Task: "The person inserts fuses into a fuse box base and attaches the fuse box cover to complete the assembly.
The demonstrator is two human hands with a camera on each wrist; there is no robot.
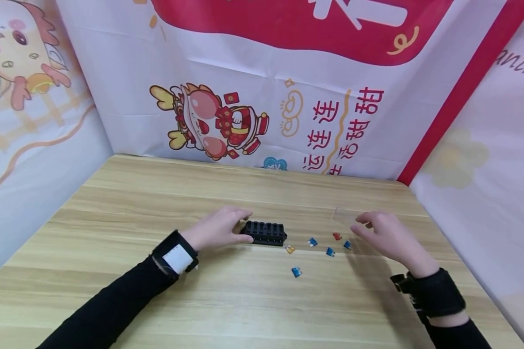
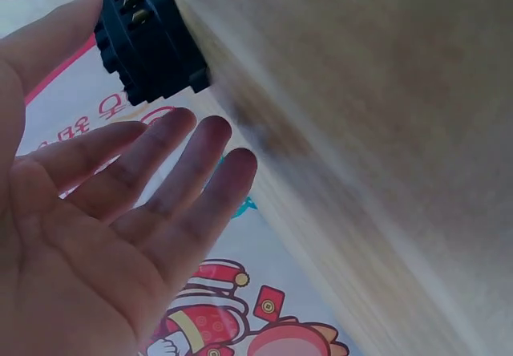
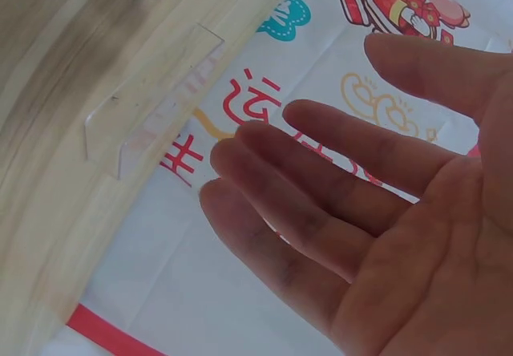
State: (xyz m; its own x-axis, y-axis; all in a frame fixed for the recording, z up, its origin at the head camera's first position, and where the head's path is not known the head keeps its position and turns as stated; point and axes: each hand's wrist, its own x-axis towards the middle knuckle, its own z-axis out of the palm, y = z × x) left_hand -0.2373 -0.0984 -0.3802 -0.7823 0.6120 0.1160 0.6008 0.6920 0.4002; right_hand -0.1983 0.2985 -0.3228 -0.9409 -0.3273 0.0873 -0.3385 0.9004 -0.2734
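A black blade-fuse block (image 1: 265, 232) lies on the wooden table (image 1: 227, 310). At its left end is the left hand (image 1: 220, 228), fingers loosely extended; thumb contact is unclear. Right of the block lie one amber fuse (image 1: 290, 249), one red fuse (image 1: 337, 236), four blue fuses (image 1: 312, 242) and, farther right, a clear plastic cover (image 3: 148, 103) and the right hand (image 1: 386, 237), relaxed and holding nothing.
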